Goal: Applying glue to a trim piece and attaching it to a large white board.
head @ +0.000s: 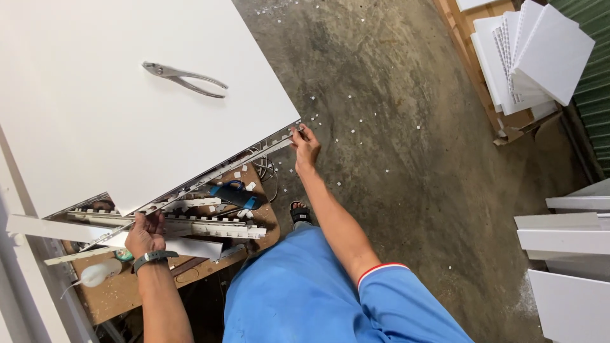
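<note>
Both hands on the edge strip, fitting it along the panel

Left hand (145, 232) is closed around the near end of the metal strip (216, 173), right hand (305, 143) pinches the far end at the corner of the white panel (114, 89), so the strip runs between the two grips, tight against the panel's lower edge. I'd say the trick here is keeping both ends level and pressing evenly so it seats straight. Just under the strip sit more notched strips (210, 227) and blue-handled cutters (234, 194) on the bench (127, 293). Up past the grips, pliers (183, 78) lie on the panel; far right, stacked white boards (540, 54).
</note>
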